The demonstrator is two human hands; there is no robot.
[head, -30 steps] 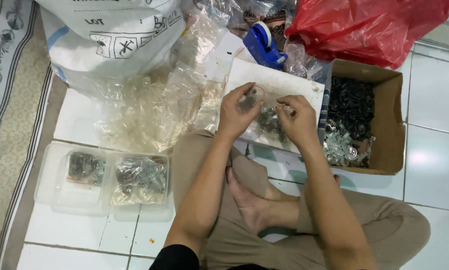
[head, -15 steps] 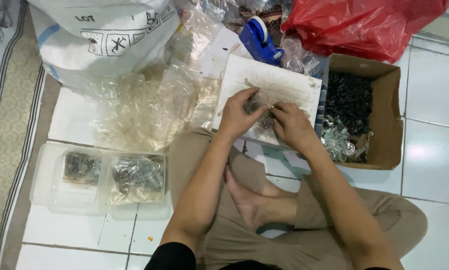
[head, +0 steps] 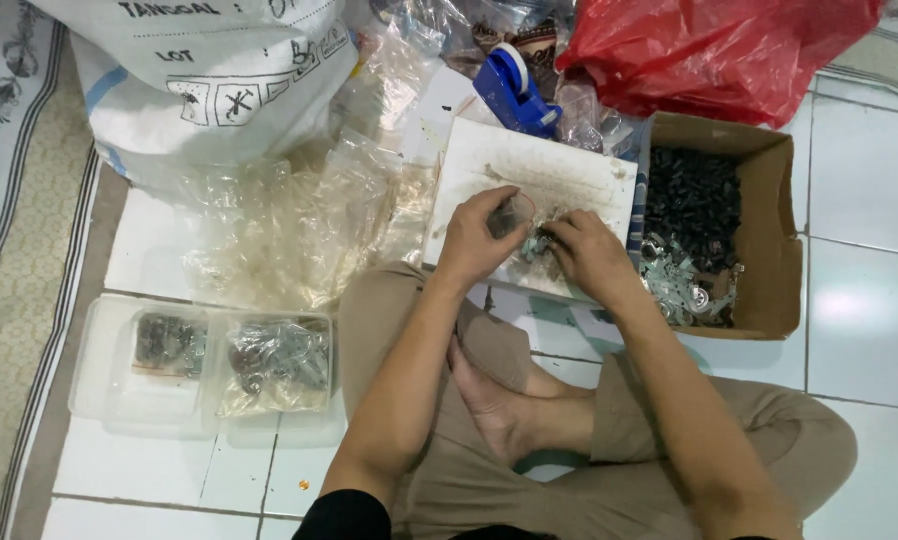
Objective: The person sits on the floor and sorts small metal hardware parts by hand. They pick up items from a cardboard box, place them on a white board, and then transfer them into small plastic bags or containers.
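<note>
I sit cross-legged on a white tiled floor. A white board point(head: 559, 170) lies in front of my knees. My left hand point(head: 479, 238) rests on it and is closed on a small clear plastic bag point(head: 514, 213). My right hand point(head: 587, 255) is beside it, fingers pinching small metal parts point(head: 537, 243) lying on the board. Both hands nearly touch over the small pile.
A cardboard box point(head: 769, 240) of dark and shiny metal parts stands at right. Clear empty bags point(head: 299, 230) are heaped at left. A clear tray point(head: 109, 400) holds filled bags. Behind are a white sack point(head: 209, 80), a blue tape dispenser point(head: 514, 90) and a red plastic bag point(head: 709, 50).
Both hands have stayed over the board with small shifts; the left hand now holds the small bag more upright, and the right hand has dropped onto the parts.
</note>
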